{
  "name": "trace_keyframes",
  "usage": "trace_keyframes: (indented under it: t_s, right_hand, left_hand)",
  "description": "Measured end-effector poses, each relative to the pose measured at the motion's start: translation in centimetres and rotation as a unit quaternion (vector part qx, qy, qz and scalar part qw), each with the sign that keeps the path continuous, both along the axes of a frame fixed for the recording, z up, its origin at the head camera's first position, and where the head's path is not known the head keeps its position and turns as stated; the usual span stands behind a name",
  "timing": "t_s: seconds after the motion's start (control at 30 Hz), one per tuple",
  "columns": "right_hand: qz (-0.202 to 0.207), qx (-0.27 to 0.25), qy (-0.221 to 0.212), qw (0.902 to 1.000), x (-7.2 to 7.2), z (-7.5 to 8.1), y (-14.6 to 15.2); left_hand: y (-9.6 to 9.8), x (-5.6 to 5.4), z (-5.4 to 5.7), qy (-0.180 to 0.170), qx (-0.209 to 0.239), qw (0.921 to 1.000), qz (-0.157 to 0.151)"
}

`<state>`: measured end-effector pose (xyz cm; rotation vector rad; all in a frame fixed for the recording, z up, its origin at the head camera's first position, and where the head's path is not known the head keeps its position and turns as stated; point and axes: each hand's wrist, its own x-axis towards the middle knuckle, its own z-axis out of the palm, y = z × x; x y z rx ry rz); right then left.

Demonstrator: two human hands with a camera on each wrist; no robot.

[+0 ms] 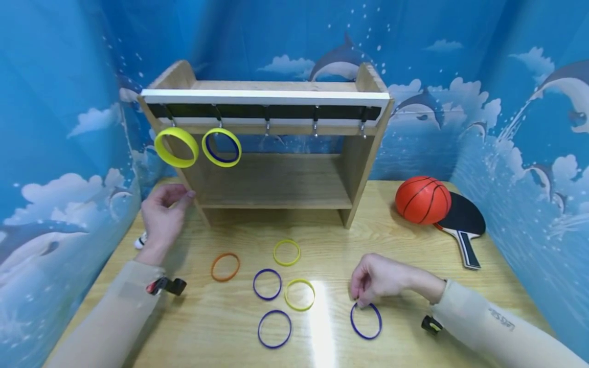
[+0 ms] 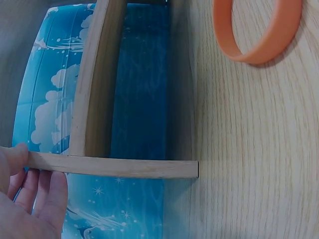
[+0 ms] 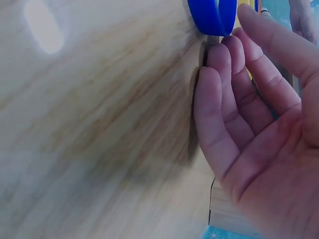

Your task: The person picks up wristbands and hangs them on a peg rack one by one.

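My left hand grips the front edge of the left side panel of a wooden rack, thumb on one side and fingers on the other. On the table, my right hand has its fingertips at the far edge of a blue wristband; in the right wrist view, thumb and fingers stand apart beside that band. A yellow wristband hangs from the rack's leftmost hook. From the second hook hang another yellow wristband and a blue one.
Between the hands lie an orange wristband, two blue wristbands and two yellow wristbands. A red ball rests by a black paddle at the right. Dolphin-printed sheets surround the table.
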<state>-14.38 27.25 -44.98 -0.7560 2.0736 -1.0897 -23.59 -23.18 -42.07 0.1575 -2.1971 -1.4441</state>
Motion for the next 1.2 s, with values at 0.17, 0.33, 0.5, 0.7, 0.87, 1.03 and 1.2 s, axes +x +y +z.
trace_keyframes:
  t_s: [0.17,0.33,0.5,0.7,0.87,1.03,1.2]
  right_hand:
    - [0.001,0.024,0.036,0.9991,0.3,0.0,-0.4]
    - [0.006,0.045,0.057,0.9974,0.5,0.1,-0.8]
    - [0.009,0.044,0.049,0.9978,0.5,0.3,-0.7]
    - [0.008,0.023,0.048,0.9986,0.3,0.3,-0.5]
    - [0.01,0.009,0.032,0.9994,0.1,0.5,-0.4]
    - [0.02,0.004,0.023,0.9995,-0.1,1.0,-0.3]
    - [0.016,0.002,0.033,0.9993,-0.2,1.5,-0.2]
  left_hand:
    - [0.0,0.0,-0.1,0.005,0.011,0.9999,-0.003]
    - [0.0,0.0,-0.1,0.007,0.018,0.9998,-0.005]
    - [-0.1,0.0,-0.1,0.006,0.015,0.9999,-0.004]
    - [-0.1,0.0,-0.2,0.009,0.012,0.9999,-0.005]
    - [0.0,0.0,-0.2,0.01,0.009,0.9999,-0.006]
    - [0.0,-0.1,-0.1,0.008,0.006,0.9999,-0.003]
    - [0.1,0.1,-0.1,0.015,0.011,0.9998,-0.004]
